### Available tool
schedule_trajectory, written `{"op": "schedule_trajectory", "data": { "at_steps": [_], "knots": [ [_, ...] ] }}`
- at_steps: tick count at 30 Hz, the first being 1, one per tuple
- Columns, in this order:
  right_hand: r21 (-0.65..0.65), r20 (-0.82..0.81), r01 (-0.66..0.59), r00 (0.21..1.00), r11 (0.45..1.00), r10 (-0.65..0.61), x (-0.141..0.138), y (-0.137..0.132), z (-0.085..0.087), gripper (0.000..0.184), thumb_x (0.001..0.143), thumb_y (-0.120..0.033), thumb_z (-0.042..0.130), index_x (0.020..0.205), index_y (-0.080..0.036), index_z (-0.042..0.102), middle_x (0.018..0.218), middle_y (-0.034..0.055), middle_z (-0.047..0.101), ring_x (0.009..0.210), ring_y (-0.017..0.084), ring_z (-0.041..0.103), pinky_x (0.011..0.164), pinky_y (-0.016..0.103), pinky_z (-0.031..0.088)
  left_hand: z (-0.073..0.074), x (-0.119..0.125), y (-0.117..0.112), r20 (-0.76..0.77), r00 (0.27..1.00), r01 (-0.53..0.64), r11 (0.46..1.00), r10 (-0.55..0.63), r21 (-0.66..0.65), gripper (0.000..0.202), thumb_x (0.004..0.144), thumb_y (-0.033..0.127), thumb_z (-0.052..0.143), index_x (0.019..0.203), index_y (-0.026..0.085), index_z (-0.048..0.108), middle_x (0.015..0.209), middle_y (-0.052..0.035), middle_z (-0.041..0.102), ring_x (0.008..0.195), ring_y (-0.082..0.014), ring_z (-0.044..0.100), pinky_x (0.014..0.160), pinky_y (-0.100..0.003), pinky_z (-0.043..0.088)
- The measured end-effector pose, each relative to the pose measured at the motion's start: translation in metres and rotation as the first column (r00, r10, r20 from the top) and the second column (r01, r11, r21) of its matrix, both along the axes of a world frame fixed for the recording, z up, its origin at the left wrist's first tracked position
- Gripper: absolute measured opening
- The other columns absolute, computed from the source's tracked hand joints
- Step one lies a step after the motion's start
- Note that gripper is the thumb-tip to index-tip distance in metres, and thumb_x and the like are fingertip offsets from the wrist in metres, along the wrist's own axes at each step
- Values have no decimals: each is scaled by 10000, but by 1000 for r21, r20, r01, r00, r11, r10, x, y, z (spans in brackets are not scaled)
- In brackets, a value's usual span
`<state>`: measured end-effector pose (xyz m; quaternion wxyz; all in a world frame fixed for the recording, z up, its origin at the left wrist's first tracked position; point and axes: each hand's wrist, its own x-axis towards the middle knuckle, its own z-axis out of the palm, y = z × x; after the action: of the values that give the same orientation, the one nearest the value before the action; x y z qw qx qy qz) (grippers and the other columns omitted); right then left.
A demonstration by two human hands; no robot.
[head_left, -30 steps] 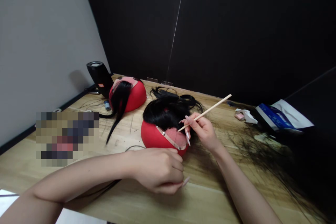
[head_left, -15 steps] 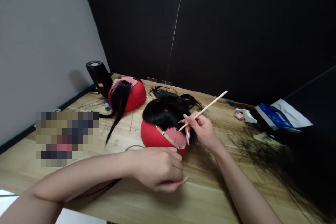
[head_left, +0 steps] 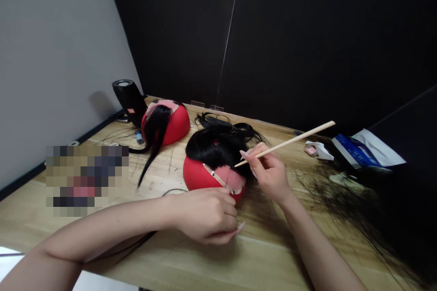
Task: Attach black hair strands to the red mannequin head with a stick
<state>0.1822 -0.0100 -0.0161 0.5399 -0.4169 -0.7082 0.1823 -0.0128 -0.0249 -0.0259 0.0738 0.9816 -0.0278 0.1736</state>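
Note:
A red dome-shaped wig block (head_left: 198,177) sits on the wooden table (head_left: 280,254), with black hair (head_left: 213,145) over its far side and a pink lace patch (head_left: 229,177) facing me. My right hand (head_left: 269,173) pinches a long thin wooden stick (head_left: 290,142); its tip rests at the hair edge above the pink patch. My left hand (head_left: 208,216) is curled in a pinch on the table just in front of the block; what its fingertips hold is too fine to see.
A second red block (head_left: 174,125) with a black hair strand stands farther back left, beside a black speaker (head_left: 129,97) and a small thread spool (head_left: 139,136). Loose black hair (head_left: 341,195) is strewn at right, near a white clip (head_left: 319,150) and a blue-white packet (head_left: 365,152).
My right hand has turned so the stick lies flatter, its free end swung right. My left hand has shifted slightly toward the block.

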Motion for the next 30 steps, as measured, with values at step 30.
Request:
{"op": "schedule_trajectory", "data": {
  "at_steps": [30],
  "knots": [
    [-93, 167, 37, 986, 995, -21, -3, -12, 4, 310, 1014, -308, 378, 864, -170, 611, 446, -39, 567, 355, 92, 555, 441, 197, 462, 7, -3, 4, 50, 997, -65, 998, 64, 18, 320, 938, 209, 481, 638, 180, 589, 643, -37, 624, 604, -165, 507, 668, -320, 435]
  ]
}}
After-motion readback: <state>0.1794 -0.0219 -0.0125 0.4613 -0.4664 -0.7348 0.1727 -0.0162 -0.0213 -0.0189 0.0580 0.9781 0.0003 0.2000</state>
